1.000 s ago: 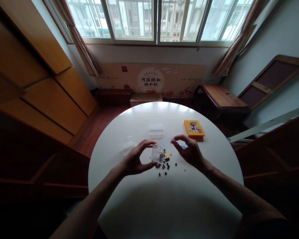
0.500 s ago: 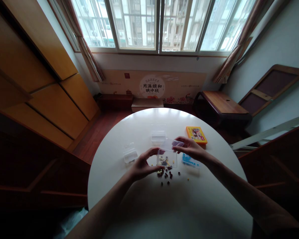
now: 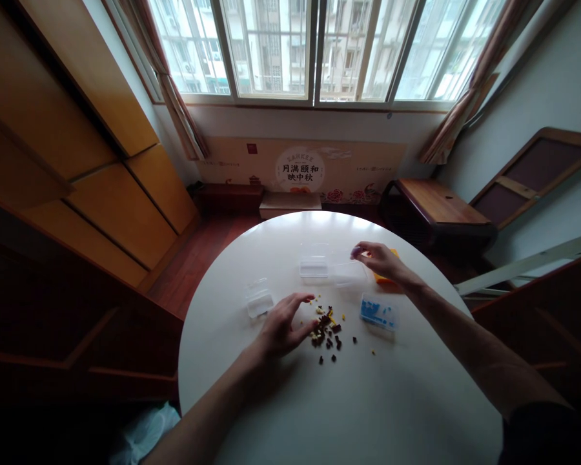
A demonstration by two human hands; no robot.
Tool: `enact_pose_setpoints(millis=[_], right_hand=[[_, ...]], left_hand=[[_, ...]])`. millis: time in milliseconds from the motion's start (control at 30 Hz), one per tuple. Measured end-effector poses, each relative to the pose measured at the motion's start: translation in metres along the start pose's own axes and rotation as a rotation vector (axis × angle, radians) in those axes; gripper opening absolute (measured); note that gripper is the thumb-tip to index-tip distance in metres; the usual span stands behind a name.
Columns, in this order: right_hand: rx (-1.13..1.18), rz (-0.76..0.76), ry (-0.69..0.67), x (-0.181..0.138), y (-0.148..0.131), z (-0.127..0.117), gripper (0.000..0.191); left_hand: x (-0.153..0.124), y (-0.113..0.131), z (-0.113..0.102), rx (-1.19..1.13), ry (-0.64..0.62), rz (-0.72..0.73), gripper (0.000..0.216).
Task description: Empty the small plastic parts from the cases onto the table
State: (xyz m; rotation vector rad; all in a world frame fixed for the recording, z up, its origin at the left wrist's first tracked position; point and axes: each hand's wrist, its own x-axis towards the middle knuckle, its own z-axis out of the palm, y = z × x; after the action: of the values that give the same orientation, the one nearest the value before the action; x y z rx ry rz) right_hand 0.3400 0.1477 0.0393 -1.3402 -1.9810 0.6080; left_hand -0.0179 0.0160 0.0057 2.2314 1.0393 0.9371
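My left hand [image 3: 283, 326] is open, thumb and fingers apart, at the left side of a loose pile of small dark brown and yellow building bricks [image 3: 328, 332]. Nothing shows in its grasp. Farther back, my right hand [image 3: 377, 259] is closed, with a small purple translucent piece [image 3: 356, 252] at its fingertips; its full shape is hidden. Just below those fingers is a clear plastic box [image 3: 347, 276]. A second clear box [image 3: 314, 267] stands left of it. The yellow-orange carton [image 3: 385, 276] is partly covered by my right hand.
A clear box with blue pieces [image 3: 378, 312] lies right of the pile. Another clear box [image 3: 259, 303] stands at the left, its lid raised. All rest on a round white table [image 3: 368, 400]. Stray bricks lie around the pile. A plastic bag [image 3: 150, 429] hangs low at the left.
My left hand has let go of the clear box, which is now farther back. My right hand has moved away from me with the purple piece. More bricks now show in the pile.
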Motion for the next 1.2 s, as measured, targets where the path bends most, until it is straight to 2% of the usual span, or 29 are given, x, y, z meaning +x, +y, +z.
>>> enact_pose_setpoints(millis=[300, 467, 567, 600, 700, 800, 867, 1033, 1100, 1200], right_hand=[[-0.166, 0.028, 0.116, 0.003, 0.011, 0.023, 0.015], [-0.212, -0.001, 0.215, -0.008, -0.002, 0.017, 0.049], [-0.242, -0.082, 0.260, -0.035, -0.017, 0.004, 0.043], [-0.262, -0.127, 0.233, -0.049, -0.022, -0.001, 0.037], [-0.318, -0.217, -0.053, -0.094, -0.033, -0.011, 0.030], [-0.381, -0.200, -0.139, -0.135, -0.037, -0.012, 0.060], [-0.390, -0.163, -0.139, -0.153, -0.035, -0.010, 0.071], [-0.319, -0.116, -0.049, -0.163, -0.036, -0.008, 0.058], [-0.257, -0.132, -0.018, -0.158, -0.047, -0.008, 0.057], [-0.136, -0.175, 0.006, -0.150, -0.072, 0.000, 0.052]], left_hand=[[0.000, -0.004, 0.004, 0.017, -0.023, 0.030, 0.046], [0.001, -0.003, 0.001, 0.027, -0.039, 0.014, 0.047], [0.001, -0.004, 0.001, 0.022, -0.044, 0.008, 0.047], [0.001, -0.004, 0.001, 0.017, -0.042, 0.005, 0.046], [0.002, -0.003, 0.002, 0.000, -0.033, 0.001, 0.046], [0.002, -0.003, 0.003, -0.002, -0.040, -0.001, 0.045], [0.003, -0.003, 0.003, 0.008, -0.048, -0.004, 0.045], [0.004, 0.004, 0.001, -0.012, -0.023, -0.002, 0.041], [0.007, 0.014, 0.002, -0.069, -0.023, -0.016, 0.043], [0.013, 0.034, 0.008, -0.237, -0.087, -0.053, 0.059]])
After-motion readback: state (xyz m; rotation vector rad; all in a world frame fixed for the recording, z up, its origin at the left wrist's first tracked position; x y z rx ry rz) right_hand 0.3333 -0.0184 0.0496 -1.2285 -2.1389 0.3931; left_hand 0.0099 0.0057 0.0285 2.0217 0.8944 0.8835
